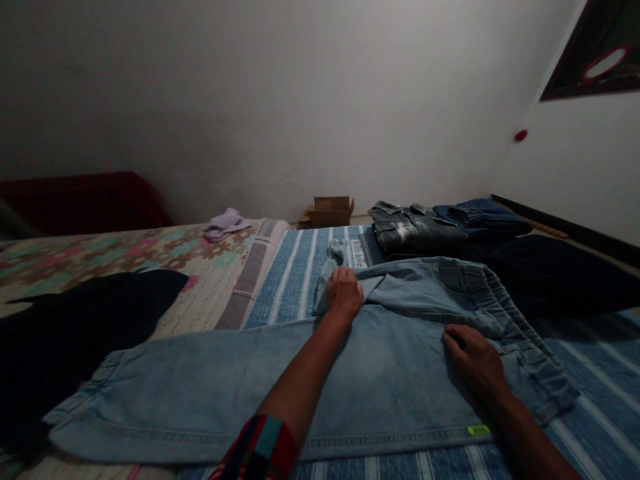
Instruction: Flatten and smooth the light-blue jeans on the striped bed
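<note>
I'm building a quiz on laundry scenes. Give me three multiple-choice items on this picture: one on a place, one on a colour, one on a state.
1. Where is the cardboard box?
A. on the floor by the wall
B. on the jeans
C. in a hand

2. What colour are the jeans under the hands?
A. black
B. light blue
C. red

3. How is the right hand?
A. lifted in the air
B. clenched round a hanger
C. resting flat on the denim

Answers: 1 A, it sits beyond the bed; 2 B, pale washed denim; 3 C, palm down near the waistband, while the left hand grips a fold.
</note>
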`<state>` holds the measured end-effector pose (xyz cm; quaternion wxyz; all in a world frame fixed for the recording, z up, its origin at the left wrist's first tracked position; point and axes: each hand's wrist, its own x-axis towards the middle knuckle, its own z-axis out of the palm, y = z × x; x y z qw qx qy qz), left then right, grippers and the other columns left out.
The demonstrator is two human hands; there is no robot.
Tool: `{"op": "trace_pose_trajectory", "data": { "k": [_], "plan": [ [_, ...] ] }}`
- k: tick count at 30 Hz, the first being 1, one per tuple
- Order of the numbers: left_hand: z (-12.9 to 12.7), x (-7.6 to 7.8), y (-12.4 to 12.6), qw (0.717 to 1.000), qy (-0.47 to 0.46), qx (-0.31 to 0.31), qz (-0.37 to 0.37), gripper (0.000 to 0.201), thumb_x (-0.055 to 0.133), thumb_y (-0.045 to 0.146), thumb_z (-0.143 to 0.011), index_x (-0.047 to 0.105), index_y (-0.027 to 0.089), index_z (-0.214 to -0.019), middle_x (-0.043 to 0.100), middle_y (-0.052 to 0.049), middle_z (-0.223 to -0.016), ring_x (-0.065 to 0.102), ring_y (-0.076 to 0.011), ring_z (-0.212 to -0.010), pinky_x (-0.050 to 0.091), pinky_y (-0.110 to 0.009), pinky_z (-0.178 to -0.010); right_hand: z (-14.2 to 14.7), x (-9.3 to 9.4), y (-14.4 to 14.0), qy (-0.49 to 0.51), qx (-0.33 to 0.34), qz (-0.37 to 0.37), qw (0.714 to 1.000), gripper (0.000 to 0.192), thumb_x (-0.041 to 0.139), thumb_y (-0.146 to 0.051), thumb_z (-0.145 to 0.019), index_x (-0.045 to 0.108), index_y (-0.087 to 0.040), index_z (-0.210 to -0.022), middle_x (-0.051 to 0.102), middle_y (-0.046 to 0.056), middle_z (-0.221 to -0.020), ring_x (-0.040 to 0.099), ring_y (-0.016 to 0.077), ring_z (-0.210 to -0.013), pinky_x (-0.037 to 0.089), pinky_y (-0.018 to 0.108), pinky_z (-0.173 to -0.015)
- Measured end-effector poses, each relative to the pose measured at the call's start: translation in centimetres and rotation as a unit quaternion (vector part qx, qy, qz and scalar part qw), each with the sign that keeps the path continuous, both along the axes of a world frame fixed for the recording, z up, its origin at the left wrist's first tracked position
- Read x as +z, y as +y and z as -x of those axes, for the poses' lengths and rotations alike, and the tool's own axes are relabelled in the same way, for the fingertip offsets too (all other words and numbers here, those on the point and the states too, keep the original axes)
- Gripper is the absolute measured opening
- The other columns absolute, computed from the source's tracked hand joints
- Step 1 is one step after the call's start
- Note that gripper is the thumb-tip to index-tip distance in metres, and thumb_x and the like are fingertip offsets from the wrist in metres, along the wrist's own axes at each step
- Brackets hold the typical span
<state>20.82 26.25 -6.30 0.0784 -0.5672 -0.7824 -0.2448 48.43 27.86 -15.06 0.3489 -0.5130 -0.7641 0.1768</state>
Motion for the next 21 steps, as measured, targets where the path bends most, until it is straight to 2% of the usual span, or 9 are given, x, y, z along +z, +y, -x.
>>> {"op": "trace_pose_trajectory", "data": {
  "k": [2,4,9,12,15,18,21],
  "plan": [
    [0.9,0.6,-0.1,0.995,-0.002,0.072,0.075,0.024,0.053,0.022,-0.082,0.059,0.014,-0.104,0.054,-0.017,-0.125,0.042,-0.0312,-0.125,0.037,-0.047,-0.102,0.0,-0.1,0.0,0.0,0.003,-0.004,1.0,0.032,0.044,-0.043,-0.08,0.066,-0.02,-0.084,0.07,0.008,-0.091,0.063,0.0239,-0.089,0.047,0.037,-0.081],
    [1.6,1.0,-0.2,0.984,-0.015,0.113,0.139,0.031,0.053,0.03,-0.083,0.058,0.013,-0.108,0.048,-0.018,-0.133,0.037,-0.0328,-0.13,0.039,-0.047,-0.1,0.0,-0.1,0.1,-0.004,0.004,-0.01,1.0,0.031,0.044,-0.042,-0.08,0.066,-0.021,-0.083,0.07,0.007,-0.091,0.063,0.0238,-0.089,0.047,0.037,-0.081],
    [2.6,0.6,0.1,0.974,-0.051,0.121,0.185,0.045,0.062,0.044,-0.075,0.061,0.013,-0.109,0.042,-0.019,-0.139,0.044,-0.0362,-0.124,0.046,-0.042,-0.091,0.0,-0.1,0.0,-0.01,0.005,-0.01,1.0,0.03,0.044,-0.042,-0.081,0.066,-0.021,-0.083,0.069,0.007,-0.093,0.062,0.0239,-0.09,0.046,0.036,-0.082],
    [2.9,0.1,0.4,0.973,-0.06,0.122,0.187,0.038,0.061,0.036,-0.075,0.063,0.014,-0.106,0.044,-0.018,-0.137,0.05,-0.0347,-0.12,0.046,-0.04,-0.092,0.0,0.0,0.0,-0.008,0.003,-0.003,1.0,0.03,0.044,-0.042,-0.081,0.066,-0.021,-0.083,0.069,0.007,-0.093,0.062,0.0239,-0.091,0.046,0.037,-0.082],
    [3.4,0.0,0.7,0.975,-0.064,0.125,0.17,0.026,0.054,0.023,-0.079,0.066,0.015,-0.101,0.057,-0.017,-0.124,0.059,-0.0295,-0.109,0.047,-0.036,-0.089,0.0,0.1,0.0,-0.001,0.007,0.005,1.0,0.03,0.044,-0.042,-0.08,0.066,-0.021,-0.083,0.069,0.007,-0.091,0.062,0.0235,-0.09,0.046,0.036,-0.082],
    [4.4,0.6,1.1,0.981,-0.064,0.126,0.132,0.022,0.05,0.016,-0.08,0.066,0.015,-0.095,0.064,-0.015,-0.11,0.062,-0.0273,-0.103,0.048,-0.033,-0.084,0.0,0.0,0.0,0.002,0.005,0.002,1.0,0.029,0.044,-0.042,-0.08,0.065,-0.022,-0.082,0.07,0.007,-0.092,0.062,0.0236,-0.09,0.046,0.037,-0.082],
    [5.8,1.9,1.6,0.988,-0.057,0.126,0.069,0.021,0.045,0.014,-0.083,0.064,0.014,-0.093,0.067,-0.012,-0.101,0.062,-0.0252,-0.099,0.046,-0.031,-0.082,-0.1,0.0,0.0,0.0,0.004,0.0,1.0,0.028,0.045,-0.041,-0.08,0.065,-0.022,-0.081,0.07,0.007,-0.093,0.062,0.0233,-0.091,0.046,0.036,-0.083]
  ]
}}
